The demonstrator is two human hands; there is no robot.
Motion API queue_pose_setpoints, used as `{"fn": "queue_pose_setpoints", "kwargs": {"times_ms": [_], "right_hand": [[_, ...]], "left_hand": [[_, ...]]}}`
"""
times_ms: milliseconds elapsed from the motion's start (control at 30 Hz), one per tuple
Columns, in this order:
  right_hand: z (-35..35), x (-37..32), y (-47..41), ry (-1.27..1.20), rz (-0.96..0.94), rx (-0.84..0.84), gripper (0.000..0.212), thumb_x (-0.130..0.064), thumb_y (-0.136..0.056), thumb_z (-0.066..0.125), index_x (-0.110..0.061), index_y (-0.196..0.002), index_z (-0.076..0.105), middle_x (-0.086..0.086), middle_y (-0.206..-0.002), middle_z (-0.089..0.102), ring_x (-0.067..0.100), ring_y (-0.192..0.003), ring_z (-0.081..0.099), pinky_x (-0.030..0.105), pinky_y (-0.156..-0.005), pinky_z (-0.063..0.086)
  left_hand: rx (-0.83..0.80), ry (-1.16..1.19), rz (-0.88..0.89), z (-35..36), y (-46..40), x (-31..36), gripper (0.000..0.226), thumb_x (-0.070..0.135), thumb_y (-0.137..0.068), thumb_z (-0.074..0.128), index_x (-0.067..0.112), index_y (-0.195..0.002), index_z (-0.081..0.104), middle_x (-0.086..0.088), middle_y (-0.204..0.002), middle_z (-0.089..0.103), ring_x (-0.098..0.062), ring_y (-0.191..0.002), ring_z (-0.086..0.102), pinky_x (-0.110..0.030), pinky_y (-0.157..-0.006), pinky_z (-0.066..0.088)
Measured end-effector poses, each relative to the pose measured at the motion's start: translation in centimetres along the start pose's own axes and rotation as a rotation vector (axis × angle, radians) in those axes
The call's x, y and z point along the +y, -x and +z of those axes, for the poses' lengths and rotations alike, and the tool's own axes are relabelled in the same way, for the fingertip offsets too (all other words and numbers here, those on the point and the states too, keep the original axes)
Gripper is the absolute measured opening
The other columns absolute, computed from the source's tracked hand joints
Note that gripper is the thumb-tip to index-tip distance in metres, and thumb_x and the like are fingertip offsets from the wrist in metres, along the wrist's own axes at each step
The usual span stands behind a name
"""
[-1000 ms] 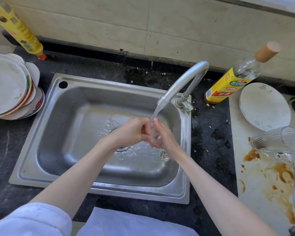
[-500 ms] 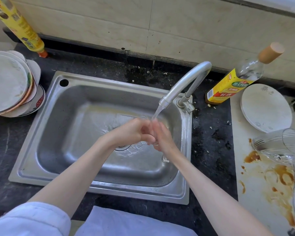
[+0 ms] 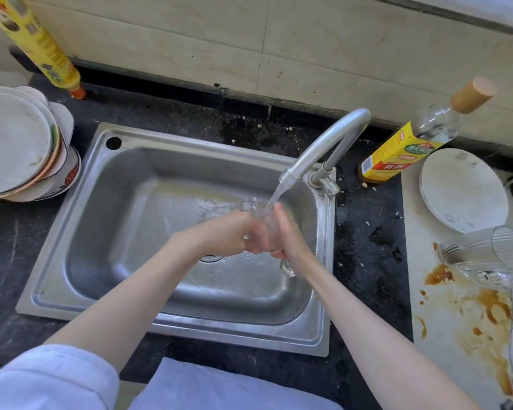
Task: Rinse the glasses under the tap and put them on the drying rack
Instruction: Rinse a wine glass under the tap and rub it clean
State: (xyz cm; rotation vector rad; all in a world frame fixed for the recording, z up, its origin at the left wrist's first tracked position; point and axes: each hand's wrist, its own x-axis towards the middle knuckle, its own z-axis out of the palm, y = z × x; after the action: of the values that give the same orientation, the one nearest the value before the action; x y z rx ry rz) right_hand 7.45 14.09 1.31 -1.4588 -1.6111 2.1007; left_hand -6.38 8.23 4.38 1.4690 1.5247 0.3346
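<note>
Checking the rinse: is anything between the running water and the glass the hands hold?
Nothing visible. The stream from the tap falls straight onto the glass, which the left hand and right hand hold over the sink.

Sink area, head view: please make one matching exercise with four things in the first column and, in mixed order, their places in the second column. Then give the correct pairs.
Things:
1. stack of plates
2. bottle with the cork-coloured cap
3. glass being rinsed
4. glass lying on its side

Places:
A. between both hands, under the running tap
B. on the stained white surface right of the sink
C. on the dark counter left of the sink
D. just right of the tap, leaning toward the wall

Pairs: 1-C, 2-D, 3-A, 4-B
</note>
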Motion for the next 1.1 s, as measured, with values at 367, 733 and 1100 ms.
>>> {"fn": "queue_pose_setpoints", "kwargs": {"times_ms": [367, 733, 1100], "right_hand": [[-0.2, 0.3, -0.1, -0.102, -0.081, -0.021, 0.068, -0.067, -0.083, 0.028, -0.016, -0.105, 0.068, 0.012, -0.075, 0.066, 0.012, -0.058, 0.056, 0.02, -0.047, 0.035], [0.5, 1.4, -0.8, -0.127, -0.089, -0.087, 0.064, -0.062, -0.087, 0.038, -0.004, -0.109, 0.056, 0.0, -0.075, 0.059, 0.011, -0.055, 0.048, 0.025, -0.048, 0.023], [-0.2, 0.9, -0.9, -0.057, -0.022, -0.05, 0.063, -0.058, -0.094, 0.023, -0.008, -0.103, 0.06, 0.005, -0.061, 0.051, 0.009, -0.04, 0.041, 0.02, -0.041, 0.025]], "left_hand": [[0.084, 0.032, 0.078, 1.0, -0.7, 0.9, 0.009, 0.011, -0.081, 0.07, 0.018, -0.082, 0.064, 0.018, -0.08, 0.057, 0.007, -0.075, 0.056, -0.02, -0.077, 0.047], [0.295, 0.054, -0.011, 0.9, -0.8, 0.3, 0.022, 0.021, -0.08, 0.069, 0.024, -0.072, 0.048, 0.011, -0.063, 0.057, -0.003, -0.059, 0.053, -0.031, -0.064, 0.046], [0.213, 0.107, -0.023, 0.3, -0.4, -0.4, 0.04, 0.0, -0.07, 0.076, 0.024, -0.063, 0.044, 0.008, -0.064, 0.056, 0.008, -0.056, 0.05, -0.01, -0.055, 0.038]]}}
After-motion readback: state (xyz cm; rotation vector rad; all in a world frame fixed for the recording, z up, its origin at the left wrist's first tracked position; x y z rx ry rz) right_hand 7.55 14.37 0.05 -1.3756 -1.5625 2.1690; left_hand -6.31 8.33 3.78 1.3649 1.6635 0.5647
